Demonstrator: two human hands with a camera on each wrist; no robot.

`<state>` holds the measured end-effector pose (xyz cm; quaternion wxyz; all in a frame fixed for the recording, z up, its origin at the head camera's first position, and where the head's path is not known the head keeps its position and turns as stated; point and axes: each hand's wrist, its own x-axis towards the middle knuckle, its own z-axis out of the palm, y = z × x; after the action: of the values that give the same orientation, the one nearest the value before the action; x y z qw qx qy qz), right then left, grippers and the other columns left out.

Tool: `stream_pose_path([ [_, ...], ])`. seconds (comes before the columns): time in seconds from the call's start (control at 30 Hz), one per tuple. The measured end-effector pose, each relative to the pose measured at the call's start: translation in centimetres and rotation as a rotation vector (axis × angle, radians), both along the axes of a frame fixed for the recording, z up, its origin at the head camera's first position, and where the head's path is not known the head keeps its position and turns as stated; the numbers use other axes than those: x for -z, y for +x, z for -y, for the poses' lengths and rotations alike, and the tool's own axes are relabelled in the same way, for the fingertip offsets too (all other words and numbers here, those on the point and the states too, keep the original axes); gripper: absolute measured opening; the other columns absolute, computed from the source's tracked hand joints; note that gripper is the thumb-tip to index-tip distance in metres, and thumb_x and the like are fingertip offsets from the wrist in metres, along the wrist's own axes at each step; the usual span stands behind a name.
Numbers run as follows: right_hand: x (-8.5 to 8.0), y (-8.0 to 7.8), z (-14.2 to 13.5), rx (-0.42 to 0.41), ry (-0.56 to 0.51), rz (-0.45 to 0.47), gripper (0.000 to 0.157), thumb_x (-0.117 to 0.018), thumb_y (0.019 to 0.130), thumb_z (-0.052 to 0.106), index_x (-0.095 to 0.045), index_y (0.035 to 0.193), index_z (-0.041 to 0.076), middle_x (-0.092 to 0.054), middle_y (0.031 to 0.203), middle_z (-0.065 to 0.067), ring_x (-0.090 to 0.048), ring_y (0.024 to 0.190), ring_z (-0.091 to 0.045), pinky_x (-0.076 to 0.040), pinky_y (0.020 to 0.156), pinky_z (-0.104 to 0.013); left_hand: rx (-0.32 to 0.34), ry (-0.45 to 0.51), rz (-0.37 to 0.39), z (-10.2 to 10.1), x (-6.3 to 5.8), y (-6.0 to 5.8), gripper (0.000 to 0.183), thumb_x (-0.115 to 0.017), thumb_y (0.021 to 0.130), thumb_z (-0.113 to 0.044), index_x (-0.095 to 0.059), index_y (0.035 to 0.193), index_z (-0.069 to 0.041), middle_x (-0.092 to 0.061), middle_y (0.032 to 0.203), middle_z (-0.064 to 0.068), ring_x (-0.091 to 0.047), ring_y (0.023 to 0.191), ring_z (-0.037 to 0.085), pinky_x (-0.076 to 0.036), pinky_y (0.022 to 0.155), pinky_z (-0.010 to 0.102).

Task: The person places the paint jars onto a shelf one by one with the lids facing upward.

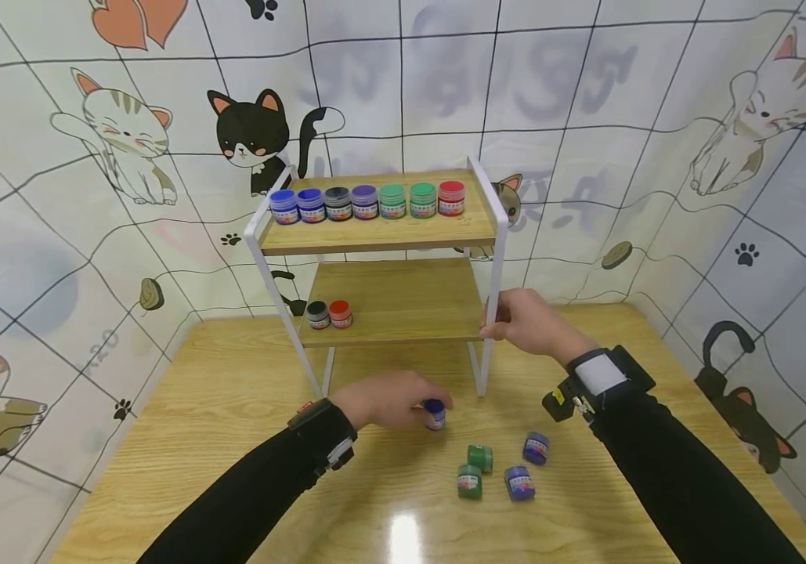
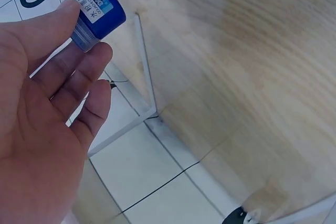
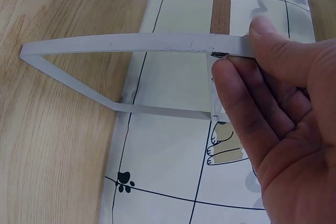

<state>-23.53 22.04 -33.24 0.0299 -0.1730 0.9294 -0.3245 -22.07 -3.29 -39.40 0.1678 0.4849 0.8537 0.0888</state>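
Head view: left hand gripping blue jar, right hand steadying rack leg

Clock positions are being read from the middle of the head view. At 6 o'clock, the left hand (image 1: 390,398) is pinching a blue jar (image 1: 435,417) between thumb and fingers, low in front of the rack (image 1: 395,294); whether the jar is touching the table (image 1: 233,407) cannot be told. In the left wrist view the same jar is sitting at 11 o'clock, its label showing, with the other fingers curling loosely below it.

Between 3 and 4 o'clock, the right hand (image 1: 531,319) is gripping the white rack leg (image 1: 496,266), thumb on one side and fingers on the other.

At 5 o'clock, two green jars (image 1: 469,482) and two blue-purple jars (image 1: 519,483) are resting loose on the table. At 11 o'clock, seven jars are standing in a row on the upper board (image 1: 374,235): two blue, one black, one purple, two green, one red. Between 8 and 9 o'clock, a black jar (image 1: 318,316) and a red jar (image 1: 341,314) are standing side by side on the lower board (image 1: 403,305). A cat-print sheet (image 1: 438,86) is hanging behind.
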Motion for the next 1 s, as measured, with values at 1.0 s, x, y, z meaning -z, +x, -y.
stream_pose_path([
  [1.0,0.0,-0.2,-0.1,-0.002,0.012,0.009,0.009,-0.070,0.089,0.010,-0.066,0.095,0.004,-0.071,0.089,-0.008,-0.066,0.084,-0.019,-0.055,0.077,-0.037,-0.005,-0.027,-0.124,1.6,-8.1,-0.4,0.035,-0.066,0.094,-0.023,-0.064,0.128,-0.019,-0.068,0.122,-0.003,-0.063,0.111,0.011,-0.051,0.098,0.029],
])
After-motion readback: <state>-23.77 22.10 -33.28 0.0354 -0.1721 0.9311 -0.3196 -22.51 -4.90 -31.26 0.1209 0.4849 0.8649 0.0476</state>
